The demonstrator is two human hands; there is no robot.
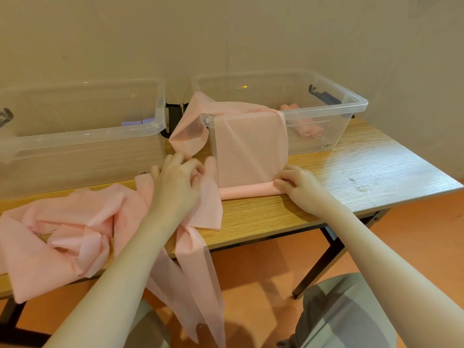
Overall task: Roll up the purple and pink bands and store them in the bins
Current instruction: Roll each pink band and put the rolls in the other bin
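Note:
A pink band (251, 146) hangs from the front rim of the right clear bin (351, 106) down to the table, its lower end rolled into a tube (247, 190). My right hand (298, 184) pinches the tube's right end. My left hand (179, 182) presses on the tube's left end, where other pink bands overlap it. Several finished pink rolls (310, 130) lie inside the right bin. A purple roll (136, 121) lies in the left clear bin (82, 136).
A heap of loose pink bands (65, 234) covers the table's left front; some strips (198, 285) hang over the front edge toward the orange floor. The wooden table (364, 169) stands against a beige wall. Black latches sit between the bins.

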